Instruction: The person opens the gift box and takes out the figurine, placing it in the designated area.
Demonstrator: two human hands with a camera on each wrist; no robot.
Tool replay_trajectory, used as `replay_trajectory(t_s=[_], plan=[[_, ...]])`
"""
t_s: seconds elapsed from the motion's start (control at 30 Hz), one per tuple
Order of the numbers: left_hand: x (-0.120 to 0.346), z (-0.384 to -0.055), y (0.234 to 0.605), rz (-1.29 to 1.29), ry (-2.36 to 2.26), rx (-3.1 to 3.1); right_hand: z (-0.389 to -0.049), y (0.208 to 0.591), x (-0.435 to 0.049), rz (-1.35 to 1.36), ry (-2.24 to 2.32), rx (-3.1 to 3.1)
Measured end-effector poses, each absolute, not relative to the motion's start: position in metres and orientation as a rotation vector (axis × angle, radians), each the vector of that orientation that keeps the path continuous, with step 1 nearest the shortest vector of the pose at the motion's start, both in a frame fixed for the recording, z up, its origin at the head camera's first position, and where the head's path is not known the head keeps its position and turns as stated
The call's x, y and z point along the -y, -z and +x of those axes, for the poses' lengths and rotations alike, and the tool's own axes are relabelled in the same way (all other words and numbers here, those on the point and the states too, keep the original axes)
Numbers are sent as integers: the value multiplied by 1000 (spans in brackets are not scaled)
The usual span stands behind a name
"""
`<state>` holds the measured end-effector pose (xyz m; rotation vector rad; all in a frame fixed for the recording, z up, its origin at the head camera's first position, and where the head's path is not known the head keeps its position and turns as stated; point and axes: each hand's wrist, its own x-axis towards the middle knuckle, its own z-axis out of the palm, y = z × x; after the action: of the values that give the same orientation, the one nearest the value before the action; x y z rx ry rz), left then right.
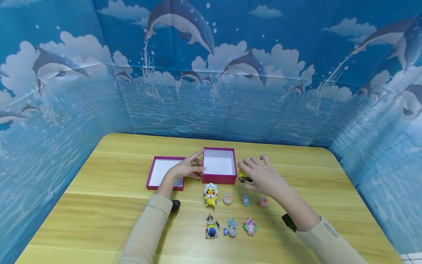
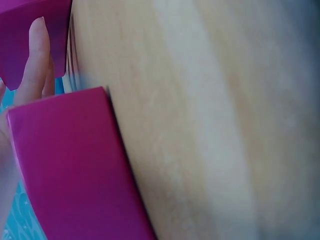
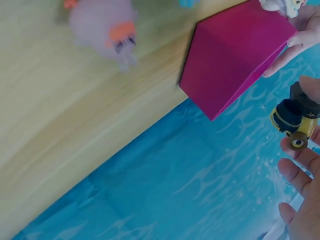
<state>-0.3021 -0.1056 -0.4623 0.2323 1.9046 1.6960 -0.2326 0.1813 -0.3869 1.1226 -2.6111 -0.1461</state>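
My left hand [image 1: 185, 169] touches the left side of a magenta box [image 1: 219, 179] with its fingers extended; the box stands with its white inside facing up. In the left wrist view, one finger [image 2: 38, 47] lies against the magenta wall. My right hand [image 1: 262, 178], just right of the box, pinches a small yellow minion figurine [image 3: 295, 120] with a dark hat and a goggled eye. In the head view the hand partly covers this figurine. The figurine is above the table, apart from the box.
The shallow magenta lid [image 1: 155, 172] lies under my left wrist. Before the box stand a yellow figure in a white hood [image 1: 210, 194], a grey duck [image 1: 227, 199], a blue figure [image 1: 245, 200] and a pink duck [image 1: 264, 202]. Nearer are a crowned minion [image 1: 211, 227] and a pink figure [image 1: 250, 226].
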Motion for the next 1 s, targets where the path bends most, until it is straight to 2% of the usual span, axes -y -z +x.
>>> replay_trajectory(t_s=[1.0], plan=[[106,-303,465,238,-1714,-1882,-165,426,-232,907,-48,2637]])
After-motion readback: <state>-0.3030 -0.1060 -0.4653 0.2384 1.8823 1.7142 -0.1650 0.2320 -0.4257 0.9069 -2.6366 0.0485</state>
